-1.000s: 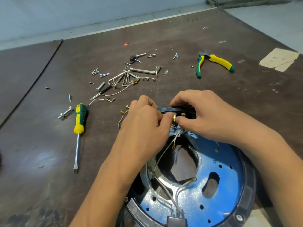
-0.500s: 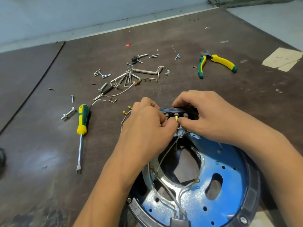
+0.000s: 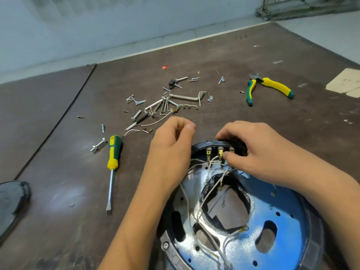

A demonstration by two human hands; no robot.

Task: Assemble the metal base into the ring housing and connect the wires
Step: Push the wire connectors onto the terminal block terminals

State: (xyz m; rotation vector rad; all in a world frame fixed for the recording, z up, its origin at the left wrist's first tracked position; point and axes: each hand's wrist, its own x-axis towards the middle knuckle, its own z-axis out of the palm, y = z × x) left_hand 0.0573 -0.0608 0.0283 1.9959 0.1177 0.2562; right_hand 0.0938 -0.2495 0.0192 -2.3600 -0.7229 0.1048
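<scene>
The metal base (image 3: 288, 203) is seated inside the ring housing (image 3: 198, 148), crossed by white wires (image 3: 224, 177). The housing's far rim is gripped by the right hand (image 3: 259, 151), with its thumb pressed at the brass terminals (image 3: 208, 152). Left of that rim, the left hand (image 3: 171, 149) is loosely curled and grasps nothing.

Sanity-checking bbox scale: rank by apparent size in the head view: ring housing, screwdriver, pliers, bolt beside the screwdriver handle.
1. ring housing, though nearest the camera.
2. screwdriver
3. pliers; farther off, so its real rank against the screwdriver is unsure.
4. bolt
</scene>
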